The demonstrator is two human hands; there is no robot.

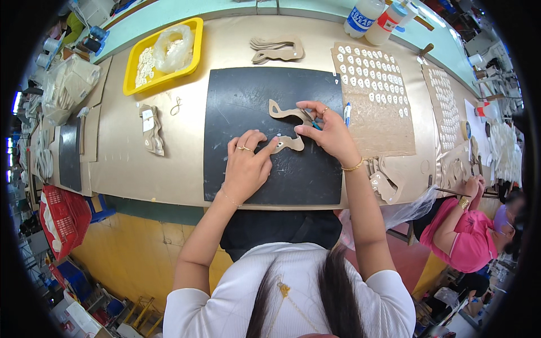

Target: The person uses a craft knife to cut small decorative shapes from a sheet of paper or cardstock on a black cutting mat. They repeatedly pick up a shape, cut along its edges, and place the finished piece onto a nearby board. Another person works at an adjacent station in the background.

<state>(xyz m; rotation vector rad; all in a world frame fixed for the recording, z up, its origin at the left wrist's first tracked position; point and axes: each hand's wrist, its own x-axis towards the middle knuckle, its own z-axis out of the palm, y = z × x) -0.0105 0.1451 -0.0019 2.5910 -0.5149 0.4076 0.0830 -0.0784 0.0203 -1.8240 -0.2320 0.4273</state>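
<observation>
A curved tan cut-out piece (290, 143), like a shoe upper part, lies on a black mat (242, 174) before me. My left hand (249, 160) rests over its nearer end, fingers spread, the index fingertip pressing beside a small white patch. My right hand (329, 130) is at the piece's right side, thumb and fingers closed around a small teal-handled tool (316, 125) with a thin dark tip. What kind of tool it is, the fingers partly hide.
A yellow tray (133, 70) holds small white pieces and a plastic bag. Rows of white pieces lie on a brown sheet (383, 129), with a pen (347, 114) beside it. Stacked tan cut-outs (279, 49) lie beyond the mat. A co-worker in pink (459, 239) sits at right.
</observation>
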